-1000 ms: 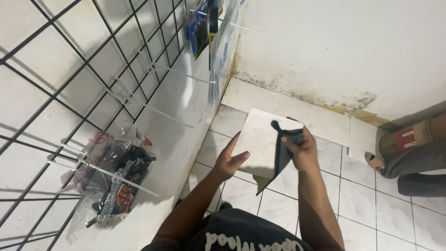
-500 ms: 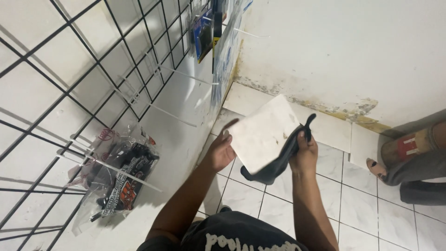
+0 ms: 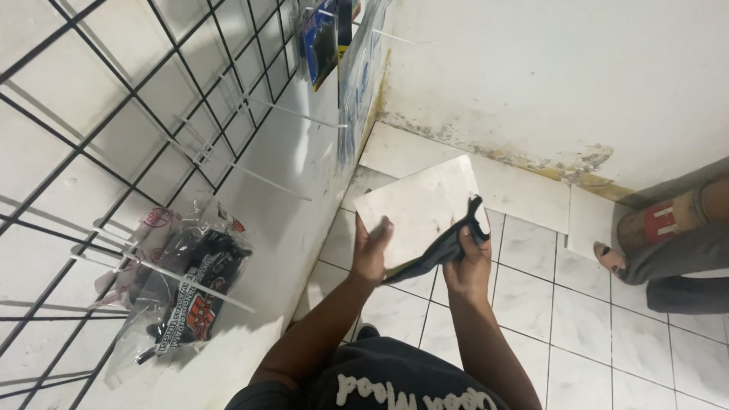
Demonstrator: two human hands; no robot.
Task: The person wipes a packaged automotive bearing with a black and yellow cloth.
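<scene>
Fingers, left: your left hand (image 3: 372,254) has its fingers (image 3: 382,230) curled over the lower left edge of the white tile (image 3: 418,209), gripping it from beneath with the thumb side on top.
Fingers, right: your right hand (image 3: 467,266) has its fingers closed around a dark cloth (image 3: 444,244), bunched and pressed to the tile's lower right edge.
Tile: you hold it flat and slightly tilted above the floor, between both hands, its pale face turned up toward you and lightly smudged.
Cloth: it runs in a dark strip from the tile's right corner down along the lower edge toward your left wrist; one end sticks up past your right thumb.
Floor: white floor tiles (image 3: 547,304) with dark grout lie below your hands, well under the held tile.
Wall: a white wall (image 3: 531,68) rises ahead, stained yellow-brown along its base.
Rack: a black wire grid (image 3: 114,129) with white pegs stands on your left; a clear bag with dark goods (image 3: 186,285) hangs from a peg, well apart from your hands.
Other person: a sandalled foot (image 3: 611,258) and grey trouser leg (image 3: 683,258) rest on the floor at the right, apart from you.
</scene>
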